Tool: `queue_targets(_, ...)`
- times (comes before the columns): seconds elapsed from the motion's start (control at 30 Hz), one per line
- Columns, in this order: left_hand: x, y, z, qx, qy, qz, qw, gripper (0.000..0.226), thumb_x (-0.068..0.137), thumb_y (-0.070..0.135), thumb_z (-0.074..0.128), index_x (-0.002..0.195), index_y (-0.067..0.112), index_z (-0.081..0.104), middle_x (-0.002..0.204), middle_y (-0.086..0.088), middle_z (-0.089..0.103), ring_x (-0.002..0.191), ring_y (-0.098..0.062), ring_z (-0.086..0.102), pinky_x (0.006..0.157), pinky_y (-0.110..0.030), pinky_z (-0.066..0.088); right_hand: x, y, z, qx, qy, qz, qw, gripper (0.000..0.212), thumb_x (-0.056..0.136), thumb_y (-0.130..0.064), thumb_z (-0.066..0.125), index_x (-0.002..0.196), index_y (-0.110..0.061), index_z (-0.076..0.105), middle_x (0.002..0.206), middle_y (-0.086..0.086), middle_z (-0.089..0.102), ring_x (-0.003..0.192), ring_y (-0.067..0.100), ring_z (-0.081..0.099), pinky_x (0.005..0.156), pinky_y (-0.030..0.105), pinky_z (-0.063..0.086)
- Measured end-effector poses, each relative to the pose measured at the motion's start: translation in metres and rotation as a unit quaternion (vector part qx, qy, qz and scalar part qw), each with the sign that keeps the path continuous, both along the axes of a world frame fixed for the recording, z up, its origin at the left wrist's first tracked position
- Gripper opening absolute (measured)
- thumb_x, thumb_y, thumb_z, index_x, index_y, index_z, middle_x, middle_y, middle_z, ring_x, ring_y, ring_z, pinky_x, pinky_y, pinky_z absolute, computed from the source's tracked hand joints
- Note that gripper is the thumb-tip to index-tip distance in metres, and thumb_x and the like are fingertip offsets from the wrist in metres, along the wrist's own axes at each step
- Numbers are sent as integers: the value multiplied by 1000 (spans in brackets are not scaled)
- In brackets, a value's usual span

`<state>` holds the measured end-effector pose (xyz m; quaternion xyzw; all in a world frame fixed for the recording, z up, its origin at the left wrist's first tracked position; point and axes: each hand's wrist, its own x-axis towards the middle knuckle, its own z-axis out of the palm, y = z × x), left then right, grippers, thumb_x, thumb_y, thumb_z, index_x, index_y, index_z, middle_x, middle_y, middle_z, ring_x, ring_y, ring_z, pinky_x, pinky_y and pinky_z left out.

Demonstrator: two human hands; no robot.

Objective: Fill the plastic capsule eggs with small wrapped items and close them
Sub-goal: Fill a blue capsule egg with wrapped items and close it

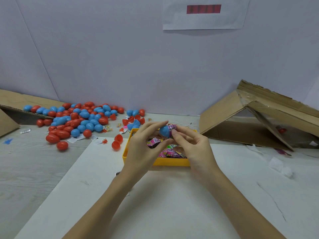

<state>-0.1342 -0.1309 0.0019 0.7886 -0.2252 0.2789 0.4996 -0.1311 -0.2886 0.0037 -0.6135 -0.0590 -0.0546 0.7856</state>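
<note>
Blue egg half point(164, 131), held up just above the far edge of the yellow tray point(170, 163), at the centre of the view. Pinched by the left hand point(143, 149), thumb and fingers curled round the rounded shell; open mouth turned toward 3 o'clock. A pink wrapped sweet point(172, 127) sticking out of that mouth, pinched and pressed by the fingertips of the right hand point(193, 145). Both hands narrow, closed on these two things, touching each other at the egg.

Judged light, thin and smooth: hard plastic, stiff across the dome but likely springy at the rim, and slippery under bare fingers. Best taken round the widest part of the dome, away from the rim, so the mouth stays round for the matching half. Sweet probably soft and crinkly in its wrapper, likely to spring back out unless tucked in fully; wrapper caught in the seam would stop the halves snapping shut.

More pink wrapped sweets point(168, 151) in the tray below the hands. Open red halves point(117, 141) on the worktop at 9 o'clock of the tray, near it. Heap of red and blue eggs point(81, 119) at 10 o'clock, well apart. Torn cardboard box point(259, 118) at 2 o'clock.
</note>
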Motion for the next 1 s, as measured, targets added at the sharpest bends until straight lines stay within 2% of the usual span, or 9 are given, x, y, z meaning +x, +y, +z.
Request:
queue_targets(0.2, 1, -3, -3, 65, -65, 37, 995, 57, 86, -1, 75, 140, 4, 56, 118, -6, 63, 106, -7, 58, 92, -13, 50, -3, 1, 4, 89, 73, 60, 992, 28, 89, -19, 74, 116, -12, 75, 106, 7, 79, 94, 15, 76, 71, 20, 58)
queue_targets(0.33, 2, -3, -4, 94, -69, 43, 992, 62, 88, -3, 72, 145, 3, 50, 122, -6, 64, 109, -5, 56, 95, -10, 48, -3, -1, 5, 100, 82, 65, 990, 40, 76, -26, 79, 114, -13, 76, 109, 7, 78, 100, 16, 76, 77, 23, 59)
queue_targets(0.4, 1, -3, -4, 75, -56, 44, 995, 61, 88, 0, 73, 144, 3, 50, 120, 2, 64, 105, -4, 63, 95, -13, 51, -3, -1, 5, 95, 81, 58, 990, 39, 75, -27, 80, 112, -16, 76, 109, 6, 79, 103, 16, 75, 77, 22, 59)
queue_targets(0.47, 1, -2, -5, 62, -54, 39, 996, 51, 87, 4, 75, 135, 5, 57, 117, 6, 66, 101, -5, 67, 92, -21, 56, -3, 0, 5, 101, 83, 56, 990, 37, 77, -27, 80, 112, -15, 76, 109, 6, 79, 103, 16, 75, 77, 22, 58)
queue_targets(0.53, 1, -1, -5, 62, -62, 44, 995, 44, 86, 6, 76, 129, 6, 65, 115, 3, 70, 99, -8, 68, 90, -25, 57, -4, 0, 6, 110, 92, 63, 988, 36, 80, -25, 78, 113, -13, 76, 110, 7, 78, 101, 16, 76, 76, 21, 59)
queue_targets(0.63, 0, 0, -4, 44, -69, 39, 996, 44, 87, 6, 76, 130, 9, 67, 119, 0, 72, 106, -13, 67, 92, -24, 55, -4, -1, 7, 142, 120, 90, 978, 34, 88, -21, 75, 119, -8, 74, 108, 6, 78, 95, 15, 74, 76, 22, 59)
queue_targets(0.73, 1, -2, -6, 20, -65, 19, 997, 43, 92, 7, 72, 133, 14, 65, 123, 5, 69, 116, -19, 61, 97, -27, 50, -4, -1, 10, 192, 159, 125, 960, 30, 91, -21, 73, 117, -6, 75, 101, 6, 76, 94, 18, 72, 79, 24, 60)
queue_targets(0.87, 3, -8, -11, -4, -35, -17, 999, 37, 102, 15, 58, 137, 23, 61, 127, 14, 64, 123, -20, 57, 100, -26, 48, -8, 2, 14, 257, 227, 186, 921, 29, 81, -27, 80, 105, -11, 78, 102, 8, 75, 89, 20, 74, 72, 25, 59)
queue_targets(1.0, 7, -7, -13, -63, -11, -54, 996, 30, 104, 11, 54, 129, 21, 68, 123, 9, 68, 122, -25, 60, 98, -32, 53, -9, 6, 12, 289, 269, 199, 897, 27, 79, -28, 83, 98, -10, 77, 97, 9, 74, 88, 23, 76, 75, 26, 55)
